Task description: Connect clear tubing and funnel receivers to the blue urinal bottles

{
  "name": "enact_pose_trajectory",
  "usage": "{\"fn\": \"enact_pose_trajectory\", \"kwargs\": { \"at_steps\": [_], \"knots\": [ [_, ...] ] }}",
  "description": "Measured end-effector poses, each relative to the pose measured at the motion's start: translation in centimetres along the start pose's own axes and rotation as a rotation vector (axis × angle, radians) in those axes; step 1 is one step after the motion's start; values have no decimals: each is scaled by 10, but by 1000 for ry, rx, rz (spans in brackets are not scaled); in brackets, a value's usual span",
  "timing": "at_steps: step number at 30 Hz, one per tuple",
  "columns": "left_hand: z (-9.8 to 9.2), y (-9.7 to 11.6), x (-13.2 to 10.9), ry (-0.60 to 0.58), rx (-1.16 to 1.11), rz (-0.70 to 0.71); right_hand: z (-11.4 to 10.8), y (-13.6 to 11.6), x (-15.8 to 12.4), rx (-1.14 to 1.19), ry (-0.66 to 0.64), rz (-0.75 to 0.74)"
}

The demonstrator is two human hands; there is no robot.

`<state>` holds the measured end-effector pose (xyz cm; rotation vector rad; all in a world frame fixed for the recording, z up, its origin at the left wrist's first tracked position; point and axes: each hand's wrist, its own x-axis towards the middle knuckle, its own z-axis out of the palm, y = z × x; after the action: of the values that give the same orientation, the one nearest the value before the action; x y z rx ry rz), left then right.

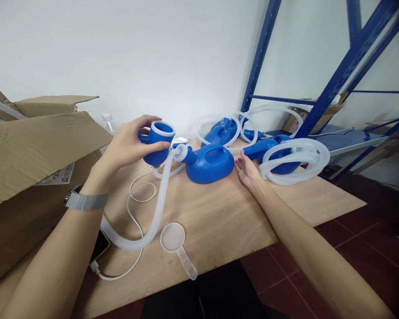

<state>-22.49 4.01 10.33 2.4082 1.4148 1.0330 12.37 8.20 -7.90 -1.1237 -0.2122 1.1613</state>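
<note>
My left hand (133,139) is wrapped round a blue cup-shaped urinal funnel (157,144) with a white rim, its opening facing up. A blue urinal bottle (209,166) with a looped handle lies on the table just right of the funnel. A translucent hose (158,212) is joined near the bottle's neck and curves down towards my left forearm. My right hand (248,170) is open at the bottle's right end, palm turned inward; whether it touches the bottle I cannot tell. In front lies a translucent round lid with a handle (173,238).
More blue bottles (221,130) with coiled hoses (294,159) lie at the back and right of the wooden table (219,226). An open cardboard box (46,146) fills the left side. A phone (100,246) with a white cable is near the front. Blue shelving (335,66) rises at right.
</note>
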Motion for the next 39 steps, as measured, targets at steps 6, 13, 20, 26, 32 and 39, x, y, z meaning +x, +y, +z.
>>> {"fn": "enact_pose_trajectory", "kwargs": {
  "at_steps": [6, 13, 20, 26, 32, 39],
  "knots": [
    [-4, -2, -1, -36, -49, -12, -11, -3, -62, -67, -29, 215],
    [-4, -1, -1, -120, -124, -24, -52, 24, -211, -1050, -921, -172],
    [-5, 2, -1, -182, -159, -20, -3, 51, -237, -1438, -1247, -640],
    [-7, 1, -1, -208, -127, -5, -7, 17, -192, -1164, -964, -672],
    [-4, 8, 2, -242, 13, 136, 56, -31, -136, -879, -670, -851],
    [-1, 14, 1, -234, 190, 206, 132, -2, -122, -664, -834, -1126]
  ]
}}
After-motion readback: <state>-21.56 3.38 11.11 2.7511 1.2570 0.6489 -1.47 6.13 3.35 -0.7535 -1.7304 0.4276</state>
